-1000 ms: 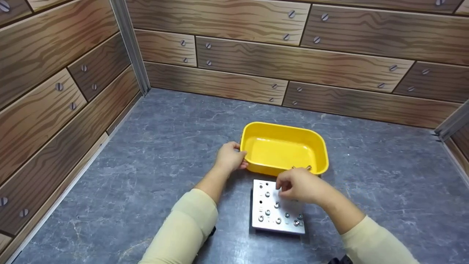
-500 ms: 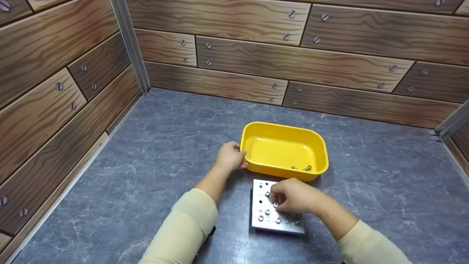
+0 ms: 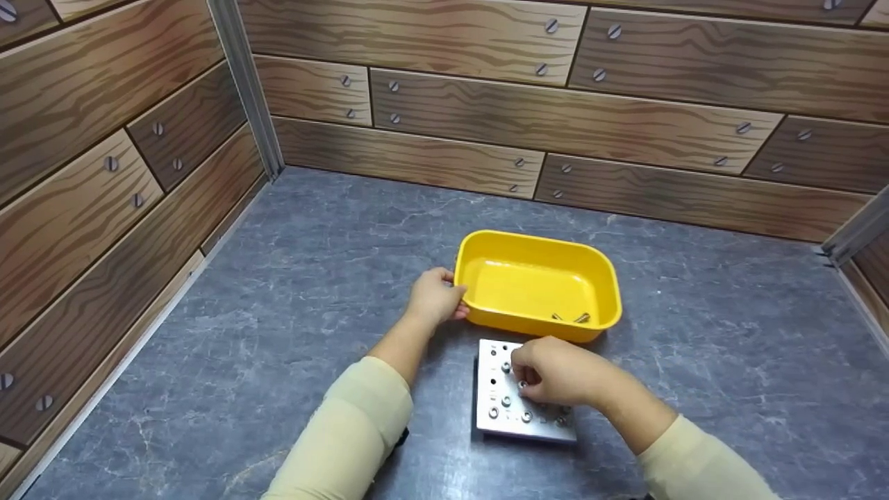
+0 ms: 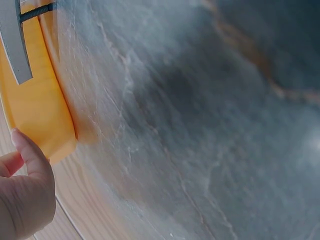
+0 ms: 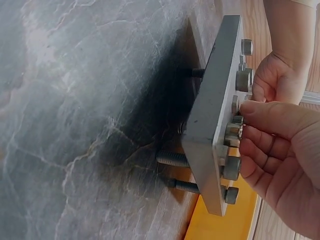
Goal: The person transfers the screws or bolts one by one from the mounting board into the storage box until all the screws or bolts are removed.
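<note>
A silver plate [image 3: 510, 424] sits level, bolts [image 3: 526, 417] through its holes; at its twelve o'clock stands a yellow tub [image 3: 514, 281], screws [image 3: 583, 318] inside at five o'clock.

There are two hands [image 3: 435, 300] [image 3: 564, 371], one tub [image 3: 521, 321], one plate [image 3: 510, 427], one table [image 3: 333, 278] and at least eight screws [image 3: 526, 417] altogether.

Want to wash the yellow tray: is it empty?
Not empty: small metal pieces lie inside the yellow tray, by its near side.
</note>
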The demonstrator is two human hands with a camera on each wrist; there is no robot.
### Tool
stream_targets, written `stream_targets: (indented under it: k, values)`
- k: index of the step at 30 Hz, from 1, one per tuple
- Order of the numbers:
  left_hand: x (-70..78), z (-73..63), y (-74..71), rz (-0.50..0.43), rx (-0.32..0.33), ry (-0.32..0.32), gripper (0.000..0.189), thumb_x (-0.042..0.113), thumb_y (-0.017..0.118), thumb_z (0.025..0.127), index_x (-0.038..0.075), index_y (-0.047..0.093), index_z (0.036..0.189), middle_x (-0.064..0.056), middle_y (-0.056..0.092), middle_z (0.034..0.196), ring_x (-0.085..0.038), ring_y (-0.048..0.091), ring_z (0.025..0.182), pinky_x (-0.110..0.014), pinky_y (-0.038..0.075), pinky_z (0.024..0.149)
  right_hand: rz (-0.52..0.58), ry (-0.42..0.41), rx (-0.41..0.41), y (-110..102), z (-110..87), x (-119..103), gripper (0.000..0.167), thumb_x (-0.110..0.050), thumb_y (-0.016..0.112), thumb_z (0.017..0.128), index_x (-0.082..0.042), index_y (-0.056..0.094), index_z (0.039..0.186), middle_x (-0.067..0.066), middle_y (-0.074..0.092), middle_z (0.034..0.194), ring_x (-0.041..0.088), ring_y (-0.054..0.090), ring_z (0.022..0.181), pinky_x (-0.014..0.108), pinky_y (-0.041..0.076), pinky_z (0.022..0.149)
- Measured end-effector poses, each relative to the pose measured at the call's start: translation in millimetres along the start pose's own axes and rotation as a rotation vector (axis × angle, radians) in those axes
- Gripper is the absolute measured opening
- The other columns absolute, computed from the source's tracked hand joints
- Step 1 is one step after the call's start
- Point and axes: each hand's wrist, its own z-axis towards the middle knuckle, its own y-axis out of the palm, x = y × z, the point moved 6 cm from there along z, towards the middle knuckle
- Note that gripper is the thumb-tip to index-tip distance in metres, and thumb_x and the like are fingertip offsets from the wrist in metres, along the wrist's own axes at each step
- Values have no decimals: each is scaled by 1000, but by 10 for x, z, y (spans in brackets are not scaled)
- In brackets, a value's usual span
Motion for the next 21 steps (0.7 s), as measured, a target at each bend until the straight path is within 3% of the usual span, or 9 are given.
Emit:
stream_targets:
  k: [21]
  values:
    - [-1, -11, -2, -20, -18, 27, 25, 6, 56, 89, -1, 52, 112, -10, 58, 66, -12, 58, 47, -33, 59, 61, 108, 0, 87, -256, -56, 59, 15, -9, 68, 72, -15, 55, 75, -10, 54, 68, 6, 49, 62, 20, 47, 56]
